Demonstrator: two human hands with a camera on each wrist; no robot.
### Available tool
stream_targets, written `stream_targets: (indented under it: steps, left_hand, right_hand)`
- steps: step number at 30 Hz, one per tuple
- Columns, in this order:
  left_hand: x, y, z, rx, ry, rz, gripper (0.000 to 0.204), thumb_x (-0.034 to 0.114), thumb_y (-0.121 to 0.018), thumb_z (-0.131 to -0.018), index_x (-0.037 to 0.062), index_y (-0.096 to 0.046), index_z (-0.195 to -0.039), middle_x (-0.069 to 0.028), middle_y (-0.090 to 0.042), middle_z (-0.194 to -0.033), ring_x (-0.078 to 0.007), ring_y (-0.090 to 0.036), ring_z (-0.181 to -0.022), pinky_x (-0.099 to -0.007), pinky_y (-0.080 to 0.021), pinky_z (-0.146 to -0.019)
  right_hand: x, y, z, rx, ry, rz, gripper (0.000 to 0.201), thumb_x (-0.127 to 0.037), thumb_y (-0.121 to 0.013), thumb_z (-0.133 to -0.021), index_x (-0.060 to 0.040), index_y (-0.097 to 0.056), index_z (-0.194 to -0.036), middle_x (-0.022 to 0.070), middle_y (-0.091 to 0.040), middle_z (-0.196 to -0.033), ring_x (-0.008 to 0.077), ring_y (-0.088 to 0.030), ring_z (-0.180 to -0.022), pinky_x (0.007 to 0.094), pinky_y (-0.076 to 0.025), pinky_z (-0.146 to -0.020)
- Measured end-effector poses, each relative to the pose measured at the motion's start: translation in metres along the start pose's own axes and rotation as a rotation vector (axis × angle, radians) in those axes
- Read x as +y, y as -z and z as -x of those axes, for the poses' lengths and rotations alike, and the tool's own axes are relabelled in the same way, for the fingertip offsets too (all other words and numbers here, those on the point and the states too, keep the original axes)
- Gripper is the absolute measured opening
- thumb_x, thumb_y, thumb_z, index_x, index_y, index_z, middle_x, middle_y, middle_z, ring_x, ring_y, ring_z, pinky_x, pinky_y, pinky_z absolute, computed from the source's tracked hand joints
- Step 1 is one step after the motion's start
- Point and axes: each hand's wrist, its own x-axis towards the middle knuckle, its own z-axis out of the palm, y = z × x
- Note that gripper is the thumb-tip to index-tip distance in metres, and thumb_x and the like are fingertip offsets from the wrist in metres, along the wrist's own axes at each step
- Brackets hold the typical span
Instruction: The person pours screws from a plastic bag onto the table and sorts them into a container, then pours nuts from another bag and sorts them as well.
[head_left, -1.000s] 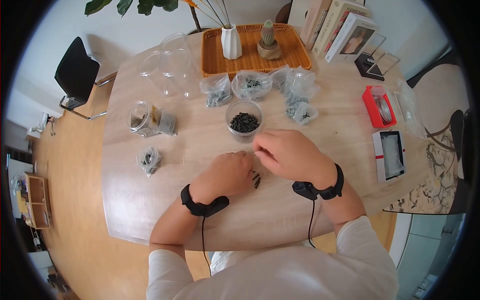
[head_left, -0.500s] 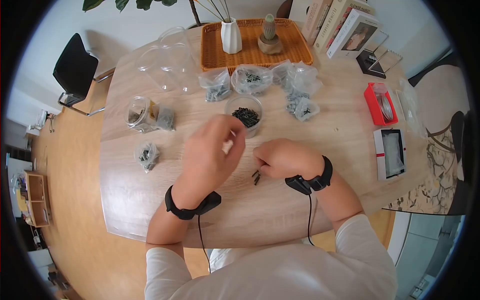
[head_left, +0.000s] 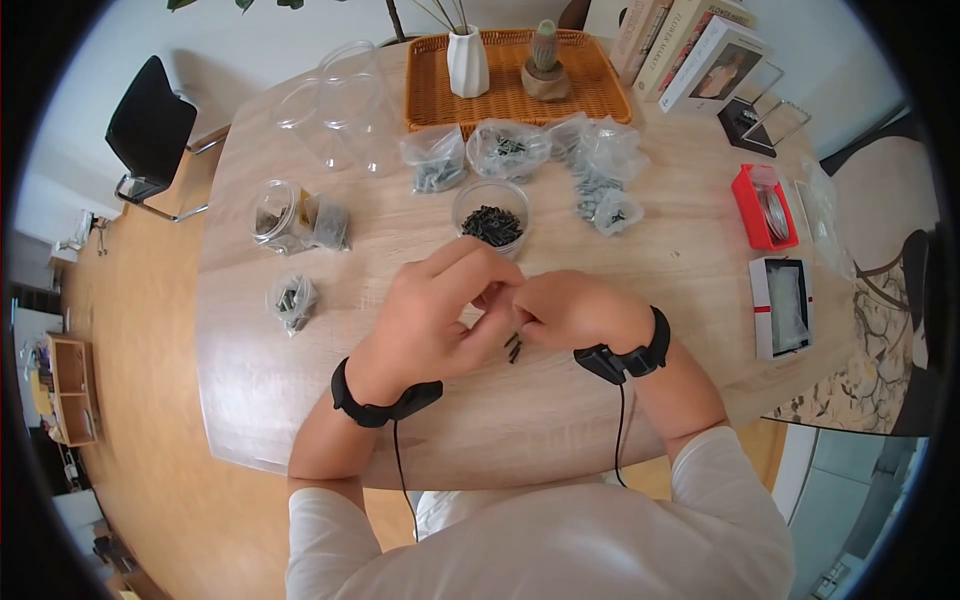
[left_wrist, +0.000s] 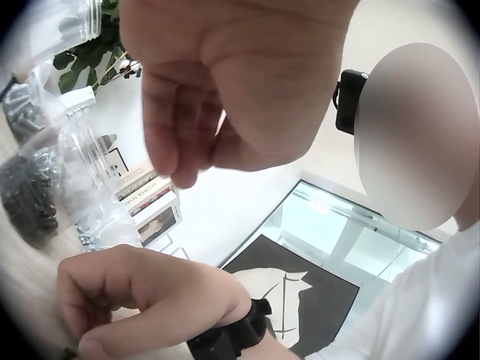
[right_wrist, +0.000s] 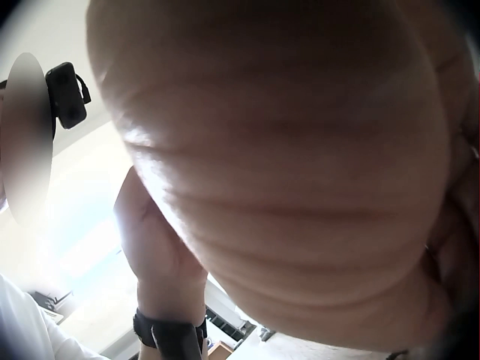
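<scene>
Both hands are close together over the table's middle. My left hand (head_left: pixel 425 315) hovers in front of the clear round tub (head_left: pixel 529 208), its fingers bent loosely; in the left wrist view nothing shows between fingers and thumb. Low at the table, my right hand (head_left: pixel 585 312) has its fingers bent downward beside a few loose black screws (head_left: pixel 513 349). Whether its hidden fingertips hold a screw I cannot tell. Many black screws (head_left: pixel 490 226) fill the tub's bottom. The right wrist view is mostly filled by the palm side of the hand.
Bags of hardware (head_left: pixel 436 165) line the back, before a wicker tray (head_left: pixel 425 85) with a vase and cactus. A clear jar (head_left: pixel 280 218) and a small bag (head_left: pixel 292 300) lie left. On the right are a red bin (head_left: pixel 752 210) and a white-edged box (head_left: pixel 781 308).
My left hand rose from the loose screws to the tub's edge, then came back toward the right hand. My right hand lowered from near the tub to the loose screws.
</scene>
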Motion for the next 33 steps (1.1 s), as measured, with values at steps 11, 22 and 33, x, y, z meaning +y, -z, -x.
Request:
stream_targets:
  steps: [11, 22, 33]
  left_hand:
    - [-0.016, 0.061, -0.007, -0.387, 0.421, -0.238, 0.010, 0.001, -0.067, -0.093, -0.0005, -0.070, -0.103, -0.0196, -0.075, -0.096, -0.0381, -0.074, -0.083, -0.0443, -0.058, -0.074]
    - [-0.074, 0.037, 0.024, -0.675, 0.534, -0.500, 0.020, 0.014, -0.084, -0.081, 0.0030, -0.071, -0.092, -0.0172, -0.075, -0.090, -0.0430, -0.071, -0.094, -0.0507, -0.055, -0.082]
    - [-0.014, 0.022, -0.018, 0.273, 0.135, -0.298, 0.027, 0.007, -0.088, -0.085, 0.0045, -0.075, -0.108, -0.0099, -0.074, -0.097, -0.0323, -0.073, -0.089, -0.0437, -0.060, -0.082]
  right_hand:
    - [0.003, -0.006, -0.001, 0.048, 0.087, 0.023, 0.009, -0.012, -0.067, -0.090, -0.0030, -0.068, -0.090, 0.0177, -0.072, -0.089, 0.0406, -0.071, -0.090, 0.0510, -0.056, -0.080]
    - [-0.014, -0.002, 0.001, -0.043, 0.094, -0.029, 0.027, -0.011, -0.084, -0.083, -0.0077, -0.067, -0.103, 0.0118, -0.070, -0.104, 0.0369, -0.070, -0.103, 0.0468, -0.055, -0.086]
    - [-0.008, -0.010, -0.002, 0.030, 0.143, -0.011, 0.021, -0.007, -0.082, -0.079, -0.0065, -0.067, -0.094, 0.0121, -0.070, -0.098, 0.0374, -0.070, -0.098, 0.0484, -0.056, -0.085]
